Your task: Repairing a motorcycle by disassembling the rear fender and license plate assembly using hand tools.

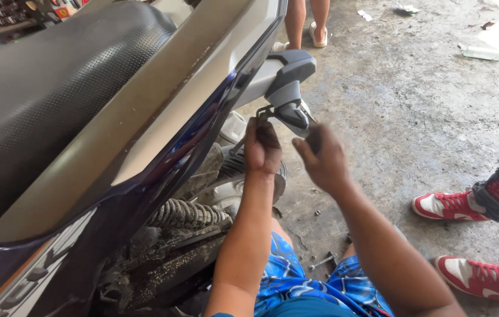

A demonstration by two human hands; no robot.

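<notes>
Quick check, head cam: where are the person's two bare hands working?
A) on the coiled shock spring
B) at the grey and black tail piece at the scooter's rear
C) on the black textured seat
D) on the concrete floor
B: the left hand grips a thin dark metal part just under the grey and black tail piece, and the right hand is raised beside it, clear of the black textured seat and the coiled shock spring.

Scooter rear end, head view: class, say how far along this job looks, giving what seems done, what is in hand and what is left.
Done: loose bolts lie on the concrete floor, so some fasteners seem out already. In hand: the left hand grips a dark metal bracket under the grey tail piece, and the right hand, blurred, works beside it. Left: the tail piece is still mounted, the coil spring still exposed.
</notes>
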